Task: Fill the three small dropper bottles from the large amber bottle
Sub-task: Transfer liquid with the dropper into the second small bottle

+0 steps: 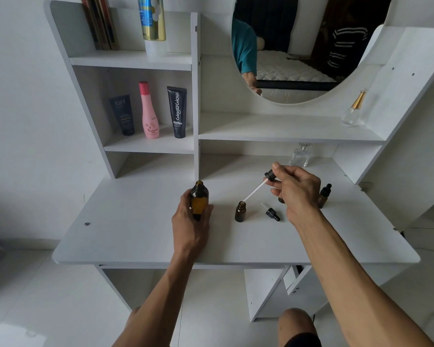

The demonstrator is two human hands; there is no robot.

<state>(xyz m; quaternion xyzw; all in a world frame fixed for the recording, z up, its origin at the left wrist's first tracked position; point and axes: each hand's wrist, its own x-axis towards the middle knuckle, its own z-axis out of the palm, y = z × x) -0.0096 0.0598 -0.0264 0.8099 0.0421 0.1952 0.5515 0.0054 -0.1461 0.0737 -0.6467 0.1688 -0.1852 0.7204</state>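
My left grip [191, 216] wraps the open amber bottle [199, 200] standing on the table [135, 234]; my right grip [295, 189] pinches a dropper [257, 189], tip in the uncapped small bottle [240, 211]. Its contents are unclear.

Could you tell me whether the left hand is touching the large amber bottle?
Touching. The head view shows the left hand wrapped round the lower body of the large amber bottle, thumb and fingers on either side of it.

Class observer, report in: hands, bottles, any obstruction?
Left hand grips large amber bottle, uncapped. Right hand pinches long dropper, tip at open small bottle. Loose dropper cap alongside, nothing blocking.
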